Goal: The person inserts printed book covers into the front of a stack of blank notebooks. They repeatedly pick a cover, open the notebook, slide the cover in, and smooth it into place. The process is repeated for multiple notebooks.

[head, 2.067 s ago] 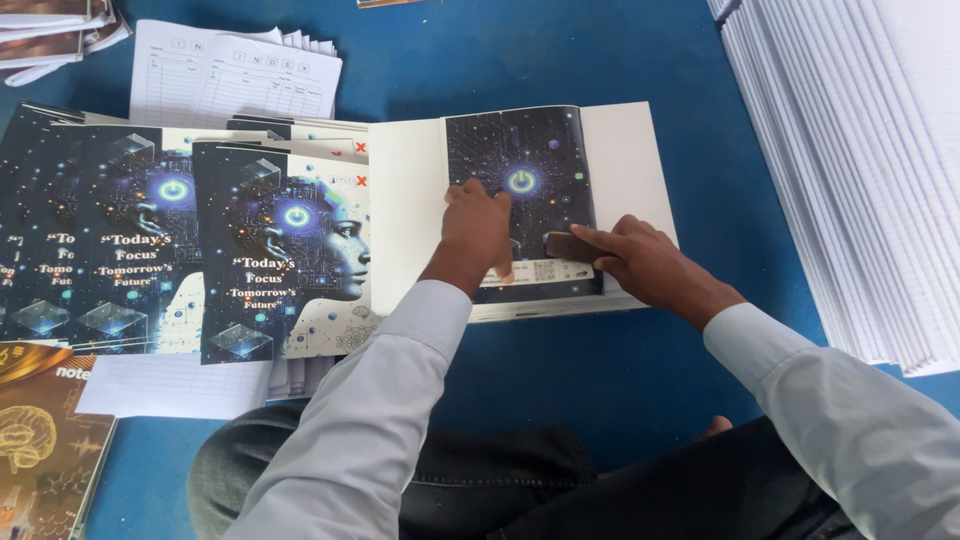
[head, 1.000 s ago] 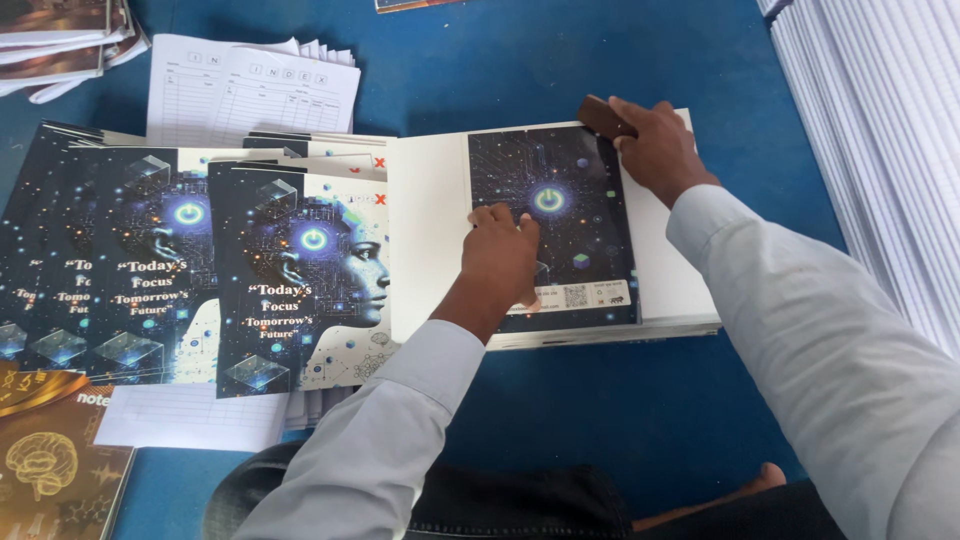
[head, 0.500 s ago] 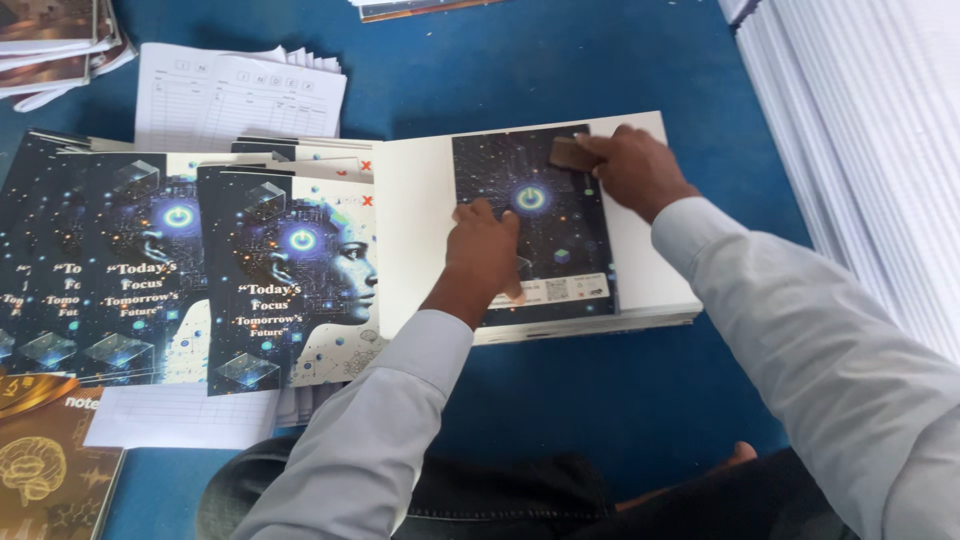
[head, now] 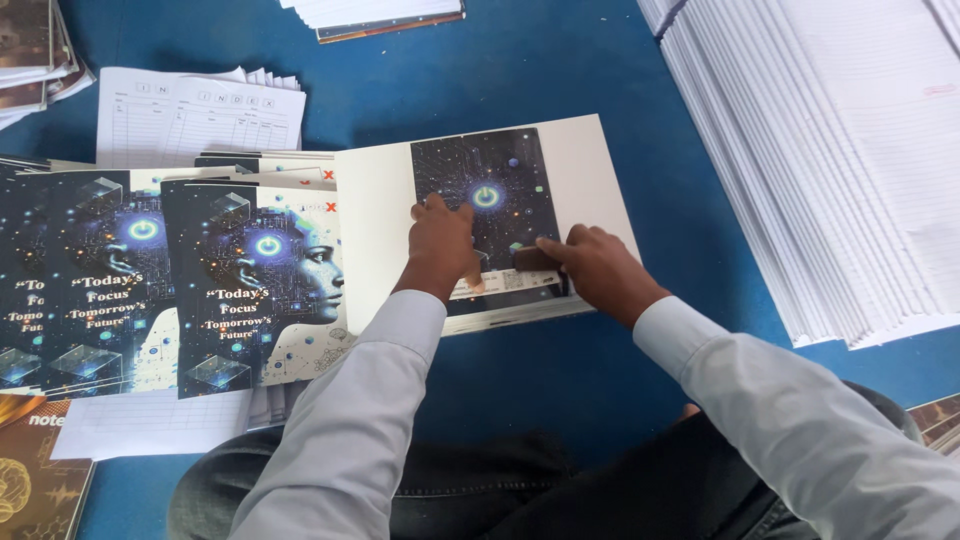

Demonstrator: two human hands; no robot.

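A dark printed cover sheet (head: 487,185) with a glowing round symbol lies on a white notebook (head: 590,165) on the blue surface. My left hand (head: 440,245) presses down on the sheet's lower left part with its fingers spread. My right hand (head: 603,270) holds a small dark brown block (head: 533,259) against the sheet's lower edge, just right of my left hand. Both grey sleeves reach in from below.
Overlapping printed covers (head: 250,285) showing a face lie to the left, over lined index sheets (head: 200,120). Tall stacks of white ruled paper (head: 830,150) fill the right side. A brown notebook (head: 30,480) sits bottom left, with more stacks at top centre (head: 380,15) and top left (head: 30,50).
My right hand has drawn the brown block from the sheet's top right corner down to its lower edge. My left hand has stayed pressed on the sheet.
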